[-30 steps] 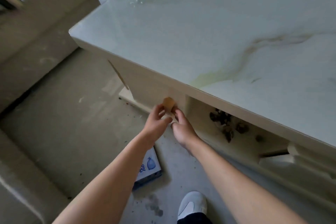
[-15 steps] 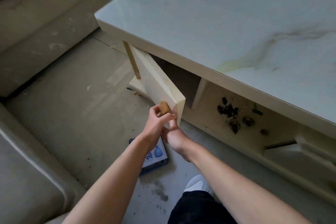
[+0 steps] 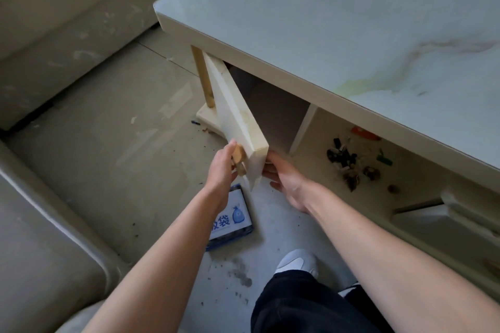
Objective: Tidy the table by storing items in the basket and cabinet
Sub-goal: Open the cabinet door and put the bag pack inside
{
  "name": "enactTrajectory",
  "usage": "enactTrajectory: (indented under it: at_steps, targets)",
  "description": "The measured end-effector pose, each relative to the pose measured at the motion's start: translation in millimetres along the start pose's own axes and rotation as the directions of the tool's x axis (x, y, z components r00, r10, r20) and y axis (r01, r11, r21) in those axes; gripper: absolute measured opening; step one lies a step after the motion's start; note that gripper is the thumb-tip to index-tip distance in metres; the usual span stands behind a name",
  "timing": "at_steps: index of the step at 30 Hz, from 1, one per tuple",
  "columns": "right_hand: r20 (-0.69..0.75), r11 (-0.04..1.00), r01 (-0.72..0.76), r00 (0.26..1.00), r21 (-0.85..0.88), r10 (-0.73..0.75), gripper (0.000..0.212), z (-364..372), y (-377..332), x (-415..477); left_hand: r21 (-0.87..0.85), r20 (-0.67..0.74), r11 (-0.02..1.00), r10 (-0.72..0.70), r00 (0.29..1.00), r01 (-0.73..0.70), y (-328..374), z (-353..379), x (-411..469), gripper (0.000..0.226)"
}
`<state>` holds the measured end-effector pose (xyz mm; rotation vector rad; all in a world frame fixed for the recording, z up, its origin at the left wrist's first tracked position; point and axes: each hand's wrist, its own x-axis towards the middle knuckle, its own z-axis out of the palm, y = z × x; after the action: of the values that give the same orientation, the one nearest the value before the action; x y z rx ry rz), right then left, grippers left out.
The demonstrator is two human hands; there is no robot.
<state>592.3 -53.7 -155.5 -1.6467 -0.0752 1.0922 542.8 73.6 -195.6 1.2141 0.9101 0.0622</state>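
Cabinet door (image 3: 238, 113) swung out wider than half a second ago

Its wooden knob (image 3: 238, 155) is gripped by the left hand (image 3: 220, 167); the door's edge under the bench (image 3: 338, 21) is touched by the loosely spread right hand (image 3: 288, 180).

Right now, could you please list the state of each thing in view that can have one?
Cabinet door: swung open.
Cabinet compartment: exposed, looks empty.
Left hand: on the door's wooden knob.
Right hand: open, at the door's edge.
Blue-and-white packet: flat on the floor.
Open shelf: holds scattered small clutter.
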Motion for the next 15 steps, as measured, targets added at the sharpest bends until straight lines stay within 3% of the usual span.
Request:
enactTrajectory:
  at_steps: [4,7,9,11,13,15]
  targets:
    - [0.171,0.999,-0.039,0.984,-0.032,0.044,0.033,20.4,-2.6,0.0,-0.208,-0.137,0.978,-0.048,0.989,0.019,-22.1,-17.8,-15.2,0.052]
    - [0.236,0.996,-0.035,0.97,-0.077,0.052,0.026,46.5,-6.4,4.2,-0.365,-0.135,0.929,-0.112,0.985,0.055,-35.1,-30.7,-23.6,0.05]
    - [0.271,0.997,-0.027,0.962,-0.073,0.046,0.027,62.8,-4.0,10.6,-0.372,-0.149,0.928,-0.072,0.986,0.012,-33.3,-42.7,-24.2,0.045]
    - [0.301,0.997,-0.014,0.953,-0.069,0.034,0.041,74.8,-3.6,15.2,-0.362,-0.187,0.931,-0.033,0.982,-0.037,-28.4,-55.5,-19.3,0.039]
    - [0.324,0.995,0.007,0.946,-0.098,0.025,0.055,81.5,-4.1,25.1,-0.33,-0.233,0.942,-0.028,0.972,-0.052,-25.4,-70.0,-12.1,0.042]
    - [0.292,0.992,0.005,0.956,-0.125,0.032,0.053,77.9,-2.2,36.5,-0.306,-0.27,0.951,-0.051,0.962,-0.036,-26.6,-78.7,-7.3,0.048]
